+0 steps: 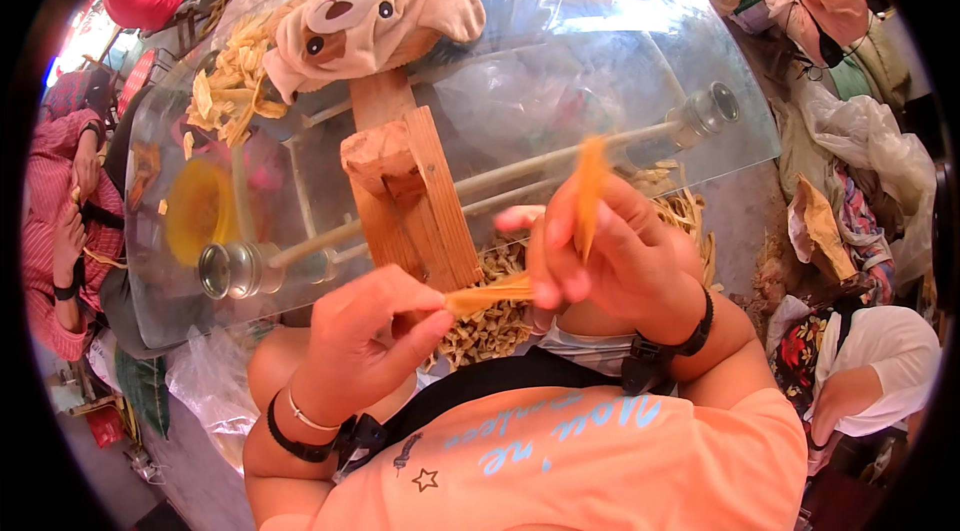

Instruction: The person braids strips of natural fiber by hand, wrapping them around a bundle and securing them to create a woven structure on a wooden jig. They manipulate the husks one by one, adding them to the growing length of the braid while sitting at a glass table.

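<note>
My left hand pinches one end of yellow straw-like strips low in front of the glass table. Their other end reaches my right hand, whose fingers also grip an upright yellow strip, slightly blurred. Just beyond my hands, a notched wooden block stands at the table's near edge. Pale curled shavings or offcuts lie in a pile below, between my knees.
The glass table carries a plush dog-faced cloth and a heap of pale strips. People sit at left, top right and lower right. Plastic bags lie along the right.
</note>
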Demonstrator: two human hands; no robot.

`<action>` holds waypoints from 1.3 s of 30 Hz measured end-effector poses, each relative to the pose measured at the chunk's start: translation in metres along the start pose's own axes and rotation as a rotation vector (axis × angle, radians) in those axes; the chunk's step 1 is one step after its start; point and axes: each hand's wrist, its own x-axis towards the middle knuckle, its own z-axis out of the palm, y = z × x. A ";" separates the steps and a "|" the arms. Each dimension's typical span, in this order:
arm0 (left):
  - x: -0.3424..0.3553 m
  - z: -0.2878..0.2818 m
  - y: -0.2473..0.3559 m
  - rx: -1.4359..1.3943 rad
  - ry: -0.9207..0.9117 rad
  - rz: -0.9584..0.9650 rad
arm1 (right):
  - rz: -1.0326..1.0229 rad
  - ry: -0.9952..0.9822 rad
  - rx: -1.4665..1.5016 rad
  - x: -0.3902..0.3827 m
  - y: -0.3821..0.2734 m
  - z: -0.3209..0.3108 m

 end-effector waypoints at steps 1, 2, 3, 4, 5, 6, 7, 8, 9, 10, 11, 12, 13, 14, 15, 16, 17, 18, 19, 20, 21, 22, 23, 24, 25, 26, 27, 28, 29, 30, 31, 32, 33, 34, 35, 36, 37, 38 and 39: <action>0.002 0.001 -0.003 0.054 0.045 0.084 | 0.106 -0.002 -0.069 -0.002 -0.004 0.001; 0.002 0.003 -0.004 0.110 0.088 0.163 | 0.211 -0.014 -0.133 -0.003 -0.007 0.001; 0.004 0.008 -0.002 0.170 0.098 0.233 | 0.250 -0.027 -0.342 0.000 -0.002 0.007; 0.007 0.015 0.001 0.230 0.108 0.304 | 0.287 -0.042 -0.550 0.003 0.003 0.012; 0.008 0.020 0.002 0.284 0.119 0.373 | 0.249 -0.105 -0.752 0.002 0.007 0.017; 0.008 0.020 0.004 0.317 0.074 0.370 | 0.102 -0.220 -0.816 0.001 0.015 0.015; 0.008 0.019 0.006 0.348 0.028 0.368 | 0.095 -0.327 -0.714 -0.001 0.020 0.013; 0.010 0.018 0.007 0.384 -0.012 0.370 | 0.082 -0.436 -0.616 -0.001 0.020 0.010; 0.010 0.022 0.000 0.252 0.030 0.349 | 0.123 -0.498 -0.612 -0.001 0.016 0.009; 0.006 0.024 0.000 0.171 0.042 0.266 | 0.164 -0.560 -0.609 0.000 0.007 0.010; 0.003 0.028 0.000 0.086 0.053 0.187 | 0.205 -0.618 -0.608 0.000 0.002 0.010; 0.000 0.031 0.001 0.001 0.064 0.108 | 0.210 -0.534 -0.599 -0.001 0.006 0.011; -0.001 0.034 0.001 -0.097 0.128 -0.026 | 0.213 -0.451 -0.589 -0.004 0.012 0.012; -0.001 0.032 0.000 -0.058 0.061 -0.040 | 0.215 -0.362 -0.581 -0.005 0.015 0.013; -0.002 0.026 -0.001 -0.017 -0.006 -0.053 | 0.374 -0.337 -0.569 -0.004 0.006 0.013; -0.001 0.023 -0.001 0.023 -0.074 -0.065 | 0.407 -0.315 -0.482 -0.007 0.009 0.010; 0.004 0.025 0.005 0.033 -0.009 -0.030 | 0.441 -0.296 -0.393 -0.008 0.014 0.008; 0.003 0.026 0.005 -0.005 0.050 -0.043 | 0.474 -0.277 -0.304 -0.007 0.016 0.009; 0.000 0.027 0.006 -0.043 0.109 -0.055 | 0.424 -0.274 -0.193 -0.007 0.012 0.011; -0.002 0.028 0.006 -0.080 0.168 -0.068 | 0.351 -0.273 -0.201 -0.005 0.013 0.012; -0.001 0.028 0.008 -0.035 0.139 0.047 | 0.277 -0.272 -0.210 -0.004 0.013 0.013; 0.000 0.028 0.010 0.010 0.111 0.162 | 0.204 -0.270 -0.218 -0.003 0.014 0.014; 0.001 0.027 0.011 0.055 0.083 0.280 | 0.163 -0.246 -0.193 -0.004 0.016 0.015; 0.001 0.025 0.010 0.040 0.107 0.277 | 0.122 -0.221 -0.168 -0.005 0.018 0.015; 0.002 0.020 0.006 0.024 0.131 0.274 | 0.162 -0.218 -0.129 -0.005 0.015 0.015; 0.001 0.016 0.003 0.008 0.157 0.270 | 0.204 -0.215 -0.090 -0.006 0.012 0.014; 0.000 0.012 0.001 -0.025 0.145 0.203 | 0.239 -0.214 -0.080 -0.007 0.009 0.014; 0.002 0.017 0.000 -0.076 0.148 0.187 | 0.213 -0.226 -0.063 -0.007 0.008 0.014; 0.004 0.027 -0.001 -0.126 0.151 0.167 | 0.188 -0.239 -0.044 -0.007 0.009 0.015; 0.006 0.027 -0.004 -0.107 0.124 0.195 | 0.164 -0.253 -0.024 -0.007 0.010 0.016; 0.008 0.028 -0.006 -0.089 0.096 0.226 | 0.138 -0.271 -0.055 -0.007 0.011 0.015; 0.010 0.026 -0.007 -0.098 0.084 0.252 | 0.111 -0.287 -0.085 -0.007 0.011 0.014; 0.011 0.025 -0.008 -0.107 0.073 0.278 | 0.084 -0.303 -0.116 -0.007 0.012 0.014; 0.011 0.024 -0.009 -0.116 0.061 0.304 | 0.018 -0.322 -0.166 -0.007 0.014 0.013; 0.012 0.021 -0.011 -0.142 0.042 0.314 | -0.052 -0.340 -0.218 -0.007 0.016 0.012; 0.012 0.019 -0.013 -0.169 0.023 0.323 | -0.122 -0.358 -0.271 -0.006 0.017 0.011; 0.011 0.017 -0.014 -0.197 0.004 0.334 | -0.206 -0.375 -0.371 -0.003 0.015 0.011; 0.010 0.018 -0.012 -0.209 0.004 0.316 | -0.292 -0.382 -0.471 -0.001 0.012 0.010; 0.008 0.019 -0.010 -0.223 0.004 0.298 | -0.368 -0.381 -0.527 0.000 0.013 0.011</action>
